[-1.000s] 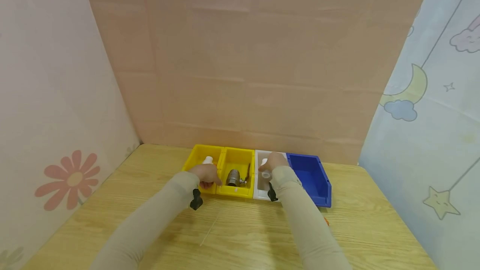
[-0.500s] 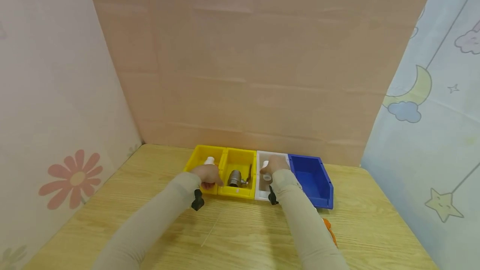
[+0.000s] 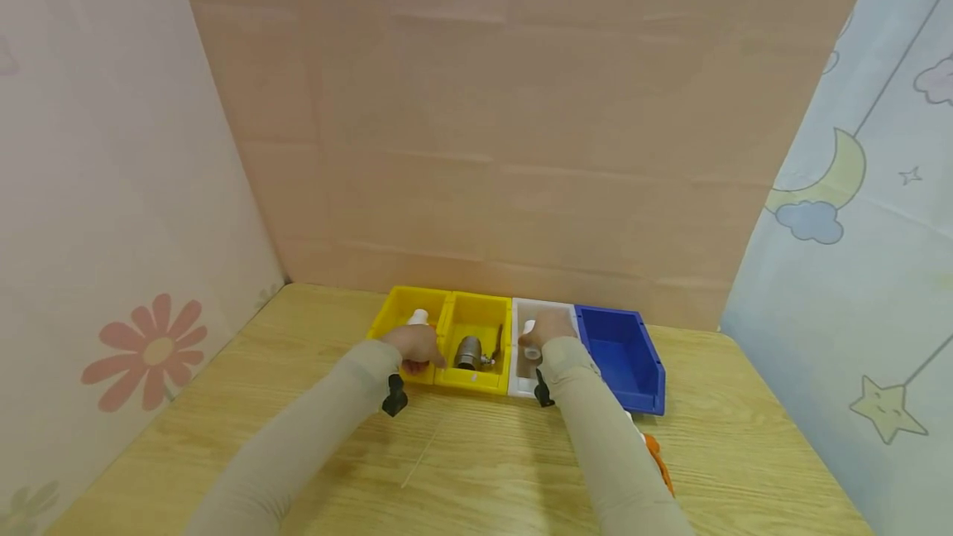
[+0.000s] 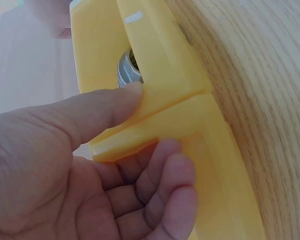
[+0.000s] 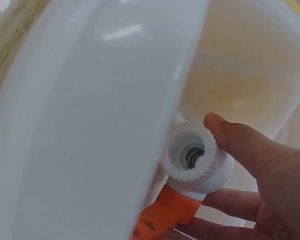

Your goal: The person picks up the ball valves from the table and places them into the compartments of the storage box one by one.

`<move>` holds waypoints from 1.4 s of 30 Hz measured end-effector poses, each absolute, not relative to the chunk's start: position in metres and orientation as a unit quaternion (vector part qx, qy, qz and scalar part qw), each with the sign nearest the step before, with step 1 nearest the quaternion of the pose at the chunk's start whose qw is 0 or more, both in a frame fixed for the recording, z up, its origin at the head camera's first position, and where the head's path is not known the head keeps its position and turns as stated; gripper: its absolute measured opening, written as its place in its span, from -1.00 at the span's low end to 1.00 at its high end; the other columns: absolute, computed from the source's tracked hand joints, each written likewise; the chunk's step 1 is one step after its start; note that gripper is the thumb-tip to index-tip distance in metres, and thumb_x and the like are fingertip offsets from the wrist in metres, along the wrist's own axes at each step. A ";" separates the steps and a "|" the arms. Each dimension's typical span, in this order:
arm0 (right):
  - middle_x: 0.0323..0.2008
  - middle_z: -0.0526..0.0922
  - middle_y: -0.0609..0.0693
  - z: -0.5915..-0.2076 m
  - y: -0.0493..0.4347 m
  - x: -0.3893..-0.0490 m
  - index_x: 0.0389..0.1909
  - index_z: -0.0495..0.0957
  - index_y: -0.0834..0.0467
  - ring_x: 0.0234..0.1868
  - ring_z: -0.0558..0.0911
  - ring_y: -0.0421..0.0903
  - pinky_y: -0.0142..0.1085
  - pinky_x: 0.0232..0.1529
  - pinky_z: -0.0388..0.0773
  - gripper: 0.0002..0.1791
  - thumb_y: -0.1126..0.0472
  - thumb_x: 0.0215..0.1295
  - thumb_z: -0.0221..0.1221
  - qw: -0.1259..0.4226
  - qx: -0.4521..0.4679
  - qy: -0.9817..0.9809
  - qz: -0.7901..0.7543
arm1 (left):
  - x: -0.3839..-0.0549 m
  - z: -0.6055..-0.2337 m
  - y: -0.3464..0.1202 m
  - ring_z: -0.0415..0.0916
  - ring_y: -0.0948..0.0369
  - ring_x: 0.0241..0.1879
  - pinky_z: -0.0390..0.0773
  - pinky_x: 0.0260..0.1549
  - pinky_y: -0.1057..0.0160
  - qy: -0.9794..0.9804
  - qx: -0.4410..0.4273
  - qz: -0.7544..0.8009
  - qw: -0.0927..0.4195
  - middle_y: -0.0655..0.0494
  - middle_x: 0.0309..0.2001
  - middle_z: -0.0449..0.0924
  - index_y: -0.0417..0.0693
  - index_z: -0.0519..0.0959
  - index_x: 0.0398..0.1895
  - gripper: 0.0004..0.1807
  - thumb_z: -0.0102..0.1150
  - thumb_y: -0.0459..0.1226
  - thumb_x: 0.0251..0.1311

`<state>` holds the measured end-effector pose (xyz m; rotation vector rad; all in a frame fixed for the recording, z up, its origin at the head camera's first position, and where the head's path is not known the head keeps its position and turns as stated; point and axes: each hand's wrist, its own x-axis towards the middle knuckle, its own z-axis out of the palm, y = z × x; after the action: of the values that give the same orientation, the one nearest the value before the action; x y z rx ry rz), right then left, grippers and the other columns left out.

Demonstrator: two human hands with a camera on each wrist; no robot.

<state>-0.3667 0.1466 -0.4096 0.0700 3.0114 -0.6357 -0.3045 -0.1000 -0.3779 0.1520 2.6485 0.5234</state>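
Still unmoved, the left hand [image 3: 414, 346] grips the yellow bin [image 4: 155, 100], the right hand [image 3: 546, 331] pinches the white fitting [image 5: 197, 160].

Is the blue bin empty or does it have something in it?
Empty, as far as the head view shows: the blue bin shows only its bare blue floor and walls. Its near corner is hidden behind its front wall.

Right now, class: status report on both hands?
Left hand grips yellow bin front lip. Right hand holds white threaded fitting inside white bin. Nothing obstructing.
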 end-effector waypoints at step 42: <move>-0.09 0.67 0.15 -0.413 0.148 -0.364 -0.12 0.64 0.31 -0.19 0.55 0.01 -0.24 -0.29 0.59 -0.55 0.13 -0.01 0.45 0.015 0.008 0.974 -0.228 | -0.304 -0.377 -0.100 0.33 0.23 -0.66 0.47 -0.60 0.33 0.954 0.049 0.197 0.219 0.10 -0.65 0.39 -0.14 0.60 -0.50 -0.69 0.26 -0.09 0.22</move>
<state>-0.3641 0.1483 -0.4129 0.0254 3.0289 -0.7078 -0.3045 -0.1003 -0.3772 0.1364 2.6406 0.5440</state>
